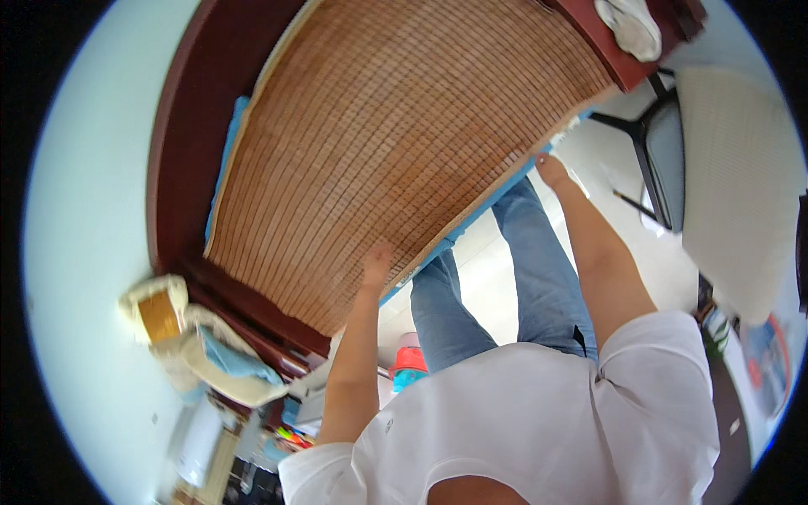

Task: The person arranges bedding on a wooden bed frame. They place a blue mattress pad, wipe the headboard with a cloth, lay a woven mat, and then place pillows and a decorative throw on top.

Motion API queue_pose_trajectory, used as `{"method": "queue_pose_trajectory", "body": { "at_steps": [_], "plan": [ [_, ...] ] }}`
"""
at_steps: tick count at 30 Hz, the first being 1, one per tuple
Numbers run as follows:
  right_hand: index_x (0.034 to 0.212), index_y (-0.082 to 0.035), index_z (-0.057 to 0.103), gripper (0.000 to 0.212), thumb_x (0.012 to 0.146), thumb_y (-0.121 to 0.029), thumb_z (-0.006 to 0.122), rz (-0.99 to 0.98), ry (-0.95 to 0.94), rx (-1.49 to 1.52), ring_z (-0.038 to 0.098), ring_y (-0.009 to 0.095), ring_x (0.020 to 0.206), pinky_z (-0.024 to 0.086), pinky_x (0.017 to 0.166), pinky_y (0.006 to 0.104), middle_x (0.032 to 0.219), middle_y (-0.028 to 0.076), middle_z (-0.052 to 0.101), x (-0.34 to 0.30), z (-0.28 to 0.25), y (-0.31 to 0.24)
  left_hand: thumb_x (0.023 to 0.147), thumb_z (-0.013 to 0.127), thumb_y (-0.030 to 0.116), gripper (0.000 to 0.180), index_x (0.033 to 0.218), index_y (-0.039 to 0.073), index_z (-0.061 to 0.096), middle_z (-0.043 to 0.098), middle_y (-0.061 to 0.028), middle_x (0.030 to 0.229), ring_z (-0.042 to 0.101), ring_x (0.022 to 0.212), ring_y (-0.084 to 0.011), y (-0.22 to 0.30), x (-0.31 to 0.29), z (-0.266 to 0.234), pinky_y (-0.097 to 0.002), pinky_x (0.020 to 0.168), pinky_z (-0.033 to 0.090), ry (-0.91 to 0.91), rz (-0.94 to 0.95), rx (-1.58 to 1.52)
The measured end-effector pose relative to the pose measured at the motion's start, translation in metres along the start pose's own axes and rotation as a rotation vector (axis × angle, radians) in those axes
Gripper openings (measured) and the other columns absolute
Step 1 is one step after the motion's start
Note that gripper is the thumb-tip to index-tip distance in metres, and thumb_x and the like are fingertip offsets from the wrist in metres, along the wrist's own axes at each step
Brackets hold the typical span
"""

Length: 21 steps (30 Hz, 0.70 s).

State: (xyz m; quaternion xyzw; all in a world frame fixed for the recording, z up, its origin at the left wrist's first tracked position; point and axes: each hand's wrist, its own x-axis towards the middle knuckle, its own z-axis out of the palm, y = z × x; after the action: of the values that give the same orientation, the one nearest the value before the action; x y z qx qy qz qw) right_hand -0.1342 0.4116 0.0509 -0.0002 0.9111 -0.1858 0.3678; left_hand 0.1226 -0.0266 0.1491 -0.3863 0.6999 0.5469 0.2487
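A large brown bamboo sleeping mat [404, 126], made of small tiles with a pale border, covers the bed. My left hand [379, 255] rests on the mat's near part, close to its border; its fingers are smeared by motion. At the mat's near right border, my right hand [550, 167] is closed around the edge, with part of the fingers hidden. Blue bedding [454, 236] shows from under the mat along this side.
Dark red bed frame [181, 151] borders the mat at left, and a white cloth item [629, 29] lies on its top right corner. A dark chair [665, 160] stands at right beside a white cover [741, 185]. Red and turquoise tubs [410, 362] sit behind my legs.
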Motion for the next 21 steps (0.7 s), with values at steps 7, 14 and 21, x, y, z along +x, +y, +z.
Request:
{"method": "queue_pose_trajectory", "body": {
  "at_steps": [7,14,21],
  "plan": [
    [0.101,-0.003,0.062,0.030,0.090,-0.026,0.045,-0.371,-0.355,0.169,0.058,0.036,0.097,0.046,0.083,0.0418,0.104,0.020,0.061,-0.063,-0.033,-0.085,0.092,0.039,0.029,0.033,0.093,0.003,0.059,0.063,-0.0235,0.084,0.060,0.086,-0.0395,-0.032,-0.189,0.092,-0.0458,0.077,0.048,-0.112,0.031,0.521],
    [0.101,-0.001,0.060,0.031,0.090,-0.027,0.047,-0.459,-0.230,0.045,0.058,0.037,0.096,0.046,0.083,0.0413,0.101,0.021,0.062,-0.107,-0.097,0.009,0.088,0.045,0.028,0.034,0.109,0.006,0.061,0.063,-0.0209,0.102,0.059,0.097,-0.0364,0.033,-0.277,0.179,-0.0429,0.086,0.046,-0.293,-0.048,0.546],
    [0.082,0.002,0.061,0.030,0.086,-0.021,0.043,-0.356,-0.106,-0.393,0.060,0.040,0.085,0.047,0.076,0.0467,0.090,0.023,0.063,-0.190,-0.073,0.223,0.088,0.050,0.026,0.030,0.104,0.004,0.062,0.064,-0.0184,0.100,0.060,0.093,-0.0342,0.013,-0.348,0.249,-0.0395,0.081,0.048,0.136,0.143,0.101]
  ]
}}
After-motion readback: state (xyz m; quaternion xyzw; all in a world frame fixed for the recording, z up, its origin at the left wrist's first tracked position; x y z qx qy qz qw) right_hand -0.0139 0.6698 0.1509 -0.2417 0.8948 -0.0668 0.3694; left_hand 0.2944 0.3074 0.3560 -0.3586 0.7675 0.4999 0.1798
